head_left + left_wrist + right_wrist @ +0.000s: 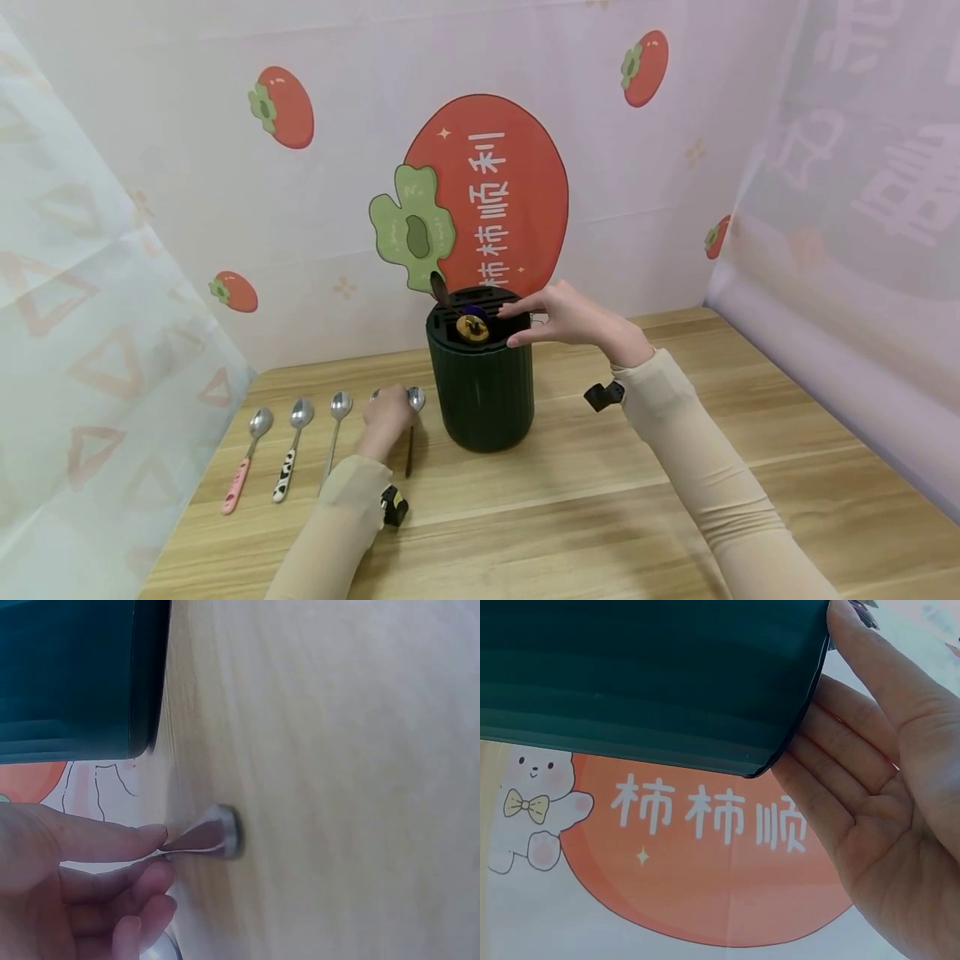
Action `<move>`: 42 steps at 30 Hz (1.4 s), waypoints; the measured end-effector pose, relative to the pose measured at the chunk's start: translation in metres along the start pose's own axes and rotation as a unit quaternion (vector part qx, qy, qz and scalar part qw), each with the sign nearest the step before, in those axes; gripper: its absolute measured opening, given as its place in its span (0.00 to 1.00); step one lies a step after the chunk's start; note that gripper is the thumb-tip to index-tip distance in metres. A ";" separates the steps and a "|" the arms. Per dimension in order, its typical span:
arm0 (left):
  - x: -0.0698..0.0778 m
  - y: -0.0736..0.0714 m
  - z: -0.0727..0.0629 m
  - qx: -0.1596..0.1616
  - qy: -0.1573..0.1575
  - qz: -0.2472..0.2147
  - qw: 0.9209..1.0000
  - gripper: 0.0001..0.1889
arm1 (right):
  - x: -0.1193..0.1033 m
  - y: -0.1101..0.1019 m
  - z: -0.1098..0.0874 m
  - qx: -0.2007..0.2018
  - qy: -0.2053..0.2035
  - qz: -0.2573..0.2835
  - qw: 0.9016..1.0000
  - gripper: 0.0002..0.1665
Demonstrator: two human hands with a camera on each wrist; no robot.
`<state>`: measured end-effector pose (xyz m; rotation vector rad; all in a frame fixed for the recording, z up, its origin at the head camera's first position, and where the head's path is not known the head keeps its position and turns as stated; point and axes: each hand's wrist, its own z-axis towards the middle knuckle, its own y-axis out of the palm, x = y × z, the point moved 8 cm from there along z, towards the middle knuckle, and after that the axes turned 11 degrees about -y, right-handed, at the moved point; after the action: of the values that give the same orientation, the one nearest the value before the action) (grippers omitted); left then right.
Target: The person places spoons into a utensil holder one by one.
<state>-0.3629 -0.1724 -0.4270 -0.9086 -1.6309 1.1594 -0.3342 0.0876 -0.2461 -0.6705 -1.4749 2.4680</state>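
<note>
My left hand is low over the table in the row of spoons. Its thumb and fingers pinch a dark-handled spoon with a metal bowl, whose wide end lies close to the wood in the left wrist view. A second spoon is mostly hidden behind this hand. The right hand is at the rim of a dark green ribbed container, fingers fairly straight. In the right wrist view its thumb is at the rim, with the other fingertips hidden behind the wall.
Left of the hand lie a pink-handled spoon, a cow-patterned spoon and a plain metal spoon. A round gold piece and a dark brown utensil stick up from the container. Behind stands a persimmon-printed cloth.
</note>
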 end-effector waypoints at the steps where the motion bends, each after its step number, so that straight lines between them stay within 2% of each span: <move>1: 0.000 0.000 0.000 -0.001 0.001 0.000 1.000 0.14 | 0.000 0.000 0.000 0.000 0.001 0.000 1.000 0.27; 8: -0.002 0.003 0.003 -0.016 0.001 -0.033 0.999 0.06 | 0.001 0.000 -0.001 0.001 0.000 -0.004 1.000 0.26; 16: -0.004 0.008 0.003 -0.036 -0.003 -0.078 0.996 0.06 | 0.003 0.001 -0.002 0.001 0.003 -0.005 1.000 0.26; 26: -0.006 0.012 0.002 -0.054 -0.020 -0.095 0.994 0.07 | 0.003 0.001 -0.002 0.000 0.006 0.004 1.000 0.26; 42: -0.005 0.014 0.001 -0.063 -0.021 -0.103 0.993 0.12 | 0.005 0.001 -0.001 -0.001 0.013 0.005 1.000 0.27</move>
<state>-0.3616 -0.1734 -0.4423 -0.7778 -1.8012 0.9490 -0.3384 0.0899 -0.2494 -0.7095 -1.4687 2.4563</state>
